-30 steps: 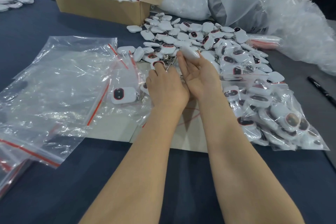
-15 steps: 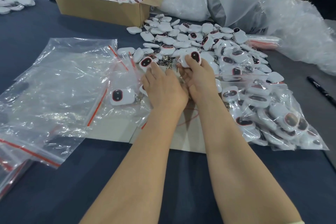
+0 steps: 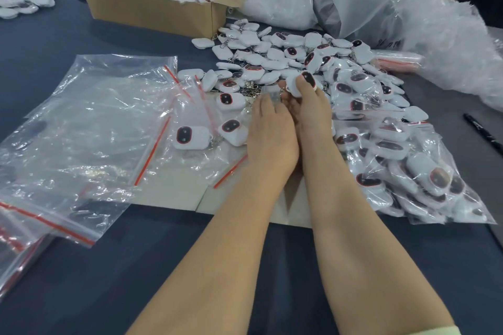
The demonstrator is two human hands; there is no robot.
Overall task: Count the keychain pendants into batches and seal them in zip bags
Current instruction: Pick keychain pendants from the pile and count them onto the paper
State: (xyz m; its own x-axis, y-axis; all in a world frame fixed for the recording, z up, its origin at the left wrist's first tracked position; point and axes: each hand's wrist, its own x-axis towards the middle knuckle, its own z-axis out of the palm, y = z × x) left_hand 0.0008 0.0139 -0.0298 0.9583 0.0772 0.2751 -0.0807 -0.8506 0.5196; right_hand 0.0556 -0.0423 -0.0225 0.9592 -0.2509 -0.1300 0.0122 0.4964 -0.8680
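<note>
With right hand (image 3: 310, 117), pinched one pendant (image 3: 307, 79), dark face up, just above near edge of pile (image 3: 272, 57). Held left hand (image 3: 272, 133) flat, hard beside right hand, fingers (image 3: 265, 106) straight, gripping nothing that showed. Noted across dark tabletop (image 3: 81, 280): empty zip bags (image 3: 95, 117) spread left, pile beyond both hands, filled bag (image 3: 408, 171) right. Judged zip bags limp and slippery, best taken at red seal strip (image 3: 152, 149). Judged pendants light, hard-shelled, smooth, prone to slip from a loose pinch. Reckoned safest hold across flat white body, thumb and finger on opposite faces. Expected metal chains (image 3: 251, 90) to snag neighbours, so favoured a straight lift.
</note>
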